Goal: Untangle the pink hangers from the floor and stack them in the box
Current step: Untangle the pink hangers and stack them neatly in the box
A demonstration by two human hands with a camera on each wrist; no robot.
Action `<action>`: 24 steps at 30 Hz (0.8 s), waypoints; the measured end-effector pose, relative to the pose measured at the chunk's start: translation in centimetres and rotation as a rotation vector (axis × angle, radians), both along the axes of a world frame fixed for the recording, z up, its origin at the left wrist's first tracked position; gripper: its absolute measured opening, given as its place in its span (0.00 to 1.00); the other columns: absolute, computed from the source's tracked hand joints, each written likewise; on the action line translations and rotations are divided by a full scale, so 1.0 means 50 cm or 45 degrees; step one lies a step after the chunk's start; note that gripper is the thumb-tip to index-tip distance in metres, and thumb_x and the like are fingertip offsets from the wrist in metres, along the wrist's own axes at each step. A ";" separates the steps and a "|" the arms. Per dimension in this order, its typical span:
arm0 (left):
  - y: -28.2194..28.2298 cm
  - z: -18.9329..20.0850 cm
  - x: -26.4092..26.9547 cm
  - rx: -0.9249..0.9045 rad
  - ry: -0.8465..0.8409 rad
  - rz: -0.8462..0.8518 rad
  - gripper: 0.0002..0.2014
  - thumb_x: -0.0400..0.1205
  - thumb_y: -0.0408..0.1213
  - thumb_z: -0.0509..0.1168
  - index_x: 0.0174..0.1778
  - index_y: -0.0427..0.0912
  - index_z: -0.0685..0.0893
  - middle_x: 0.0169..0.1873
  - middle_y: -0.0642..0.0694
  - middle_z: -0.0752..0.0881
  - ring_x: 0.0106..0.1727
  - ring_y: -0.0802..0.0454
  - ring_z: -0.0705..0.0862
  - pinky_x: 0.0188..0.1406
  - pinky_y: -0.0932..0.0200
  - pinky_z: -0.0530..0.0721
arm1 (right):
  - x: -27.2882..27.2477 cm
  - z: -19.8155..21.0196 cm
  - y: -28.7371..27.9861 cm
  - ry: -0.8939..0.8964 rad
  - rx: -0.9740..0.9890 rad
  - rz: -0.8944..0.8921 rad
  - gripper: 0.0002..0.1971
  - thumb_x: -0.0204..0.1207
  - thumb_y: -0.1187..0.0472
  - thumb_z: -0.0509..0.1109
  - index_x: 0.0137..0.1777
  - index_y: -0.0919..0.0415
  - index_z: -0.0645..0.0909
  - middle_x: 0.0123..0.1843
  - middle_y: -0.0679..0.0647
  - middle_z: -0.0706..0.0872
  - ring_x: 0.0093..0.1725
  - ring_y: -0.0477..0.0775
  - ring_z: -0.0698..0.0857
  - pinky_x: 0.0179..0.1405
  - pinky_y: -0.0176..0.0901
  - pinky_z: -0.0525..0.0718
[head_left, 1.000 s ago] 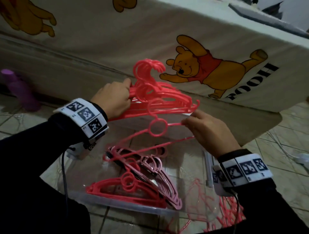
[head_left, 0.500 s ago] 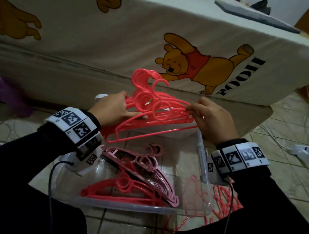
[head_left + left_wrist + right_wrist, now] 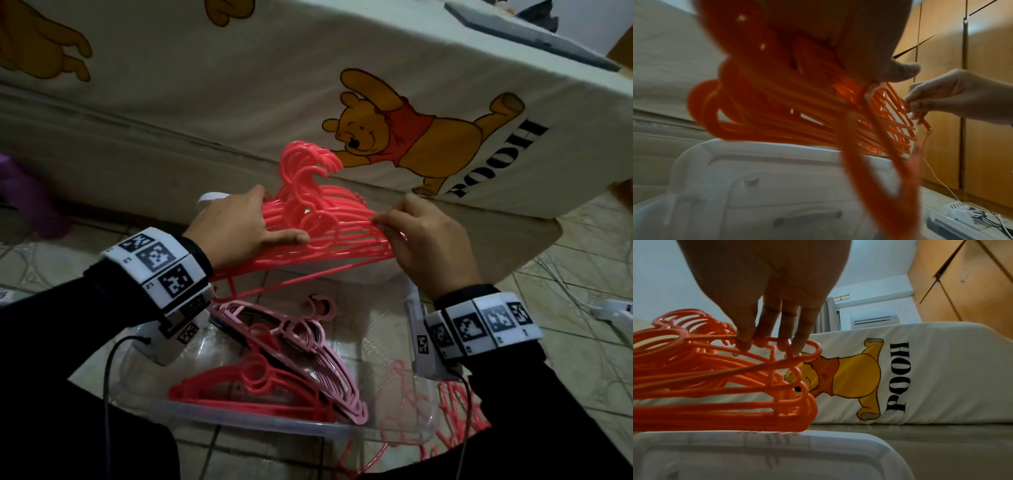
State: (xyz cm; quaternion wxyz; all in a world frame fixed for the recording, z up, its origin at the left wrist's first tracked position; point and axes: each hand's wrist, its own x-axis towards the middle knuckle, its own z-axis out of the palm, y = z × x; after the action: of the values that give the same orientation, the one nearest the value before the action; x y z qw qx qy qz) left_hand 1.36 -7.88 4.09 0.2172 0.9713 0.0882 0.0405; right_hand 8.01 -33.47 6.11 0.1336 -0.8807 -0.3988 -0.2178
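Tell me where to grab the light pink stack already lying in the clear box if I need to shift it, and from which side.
Judging by its pose, take the light pink stack at the neck just below its hooks, coming from above. The hooks point to the far side of the clear box and stand free, while a coral hanger lies on the near part. Both hands are busy holding the coral bundle.

Hands — two: left hand (image 3: 236, 226) and right hand (image 3: 431, 236), sharing one bundle of coral-pink hangers (image 3: 329, 229), too overlapped to number. Clear plastic box (image 3: 260, 423) — one, holding one pile of pink hangers (image 3: 291, 370); count unclear. One loose tangle of hangers (image 3: 459, 421) on the floor.
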 end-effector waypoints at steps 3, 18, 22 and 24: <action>0.001 -0.006 0.007 -0.002 0.021 -0.031 0.56 0.45 0.90 0.48 0.56 0.48 0.73 0.42 0.53 0.80 0.45 0.50 0.78 0.53 0.48 0.81 | 0.001 0.001 0.003 -0.059 -0.014 -0.065 0.07 0.78 0.59 0.69 0.50 0.60 0.86 0.41 0.56 0.81 0.38 0.57 0.81 0.27 0.45 0.78; -0.016 0.009 -0.013 0.091 -0.048 -0.170 0.17 0.75 0.44 0.63 0.57 0.44 0.71 0.39 0.48 0.77 0.47 0.39 0.81 0.51 0.46 0.80 | -0.006 -0.023 0.039 -0.044 -0.156 -0.164 0.32 0.69 0.47 0.75 0.70 0.63 0.75 0.64 0.60 0.84 0.61 0.60 0.83 0.59 0.52 0.79; -0.008 0.007 -0.011 0.049 -0.024 -0.125 0.22 0.72 0.41 0.64 0.63 0.45 0.71 0.47 0.42 0.84 0.51 0.36 0.83 0.50 0.48 0.81 | -0.003 -0.029 0.050 -0.078 -0.314 -0.175 0.14 0.82 0.53 0.61 0.61 0.58 0.81 0.51 0.56 0.90 0.49 0.59 0.86 0.53 0.48 0.73; -0.003 0.003 -0.013 0.049 -0.030 -0.099 0.22 0.72 0.39 0.64 0.63 0.45 0.71 0.49 0.41 0.84 0.51 0.36 0.83 0.45 0.52 0.77 | 0.001 -0.036 0.046 0.034 -0.330 -0.108 0.16 0.82 0.50 0.59 0.63 0.56 0.79 0.54 0.54 0.88 0.52 0.57 0.85 0.58 0.48 0.72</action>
State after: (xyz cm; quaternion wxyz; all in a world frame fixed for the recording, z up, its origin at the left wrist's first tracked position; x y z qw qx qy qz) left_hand 0.73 -8.02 4.23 0.2010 0.9774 0.0472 0.0450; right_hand 8.07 -31.17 4.33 0.0147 -0.9095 -0.3842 -0.1583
